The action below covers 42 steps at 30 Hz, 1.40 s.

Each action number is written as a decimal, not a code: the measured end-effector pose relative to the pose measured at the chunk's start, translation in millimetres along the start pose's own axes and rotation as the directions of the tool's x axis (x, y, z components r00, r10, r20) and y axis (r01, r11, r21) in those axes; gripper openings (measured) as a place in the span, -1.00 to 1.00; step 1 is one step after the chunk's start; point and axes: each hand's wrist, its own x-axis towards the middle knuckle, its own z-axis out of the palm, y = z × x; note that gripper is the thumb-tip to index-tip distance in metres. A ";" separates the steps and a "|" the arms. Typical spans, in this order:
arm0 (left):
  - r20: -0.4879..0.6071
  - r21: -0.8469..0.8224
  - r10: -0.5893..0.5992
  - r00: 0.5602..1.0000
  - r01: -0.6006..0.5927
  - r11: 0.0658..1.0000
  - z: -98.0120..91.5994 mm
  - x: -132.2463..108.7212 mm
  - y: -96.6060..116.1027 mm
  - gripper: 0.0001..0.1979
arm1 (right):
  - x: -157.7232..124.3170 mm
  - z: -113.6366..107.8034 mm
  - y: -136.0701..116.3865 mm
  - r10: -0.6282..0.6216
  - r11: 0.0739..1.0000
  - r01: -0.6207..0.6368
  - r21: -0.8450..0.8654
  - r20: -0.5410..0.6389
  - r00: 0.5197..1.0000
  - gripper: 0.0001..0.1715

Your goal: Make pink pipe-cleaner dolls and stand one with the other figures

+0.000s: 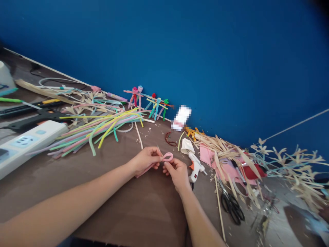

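Observation:
A pink pipe cleaner (pixel 168 155) is bent into a small loop between my hands, above the brown table. My left hand (pixel 147 160) pinches it at the loop's left side, and its tail hangs below that hand. From the right, my right hand (pixel 177 172) closes thumb and fingers on the loop's lower right edge; its fingertips are partly hidden. Just right of that hand lies a white glue gun (pixel 196 168) with an orange trigger. Behind the hands stand several pipe-cleaner figures (pixel 157 104) against the blue wall.
Loose pastel pipe cleaners (pixel 102 128) lie in a pile at left, beside a white power strip (pixel 28 145) and a black glue gun (pixel 36 118). At right are dried husk strips (pixel 226 147), pink sheets (pixel 205 154), black-handled scissors (pixel 232 207) and a thin stick (pixel 219 209).

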 end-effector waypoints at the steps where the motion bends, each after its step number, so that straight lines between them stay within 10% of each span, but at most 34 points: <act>1: 0.013 0.004 -0.005 1.000 0.004 1.000 1.0 -0.9 -0.4 -0.81 | -0.1 0.3 0.7 0.000 1.000 0.000 -0.011 -0.003 1.000 -0.77; 19: 0.124 0.042 -0.094 0.988 0.089 0.995 -5.6 -1.8 -1.6 -0.80 | -4.8 2.1 -5.8 -0.077 0.984 0.072 -0.162 -0.024 0.997 -0.78; 33: -0.019 0.068 0.101 0.995 -0.100 0.993 -3.3 5.0 -9.2 -0.84 | -7.4 8.9 -6.0 -0.005 0.985 0.005 -0.170 0.004 1.000 -0.80; 42: -0.100 0.195 0.157 0.982 -0.136 0.971 -6.3 5.7 -12.5 -0.88 | -18.6 11.5 -16.9 -0.236 0.704 0.218 -0.676 0.066 0.970 -0.82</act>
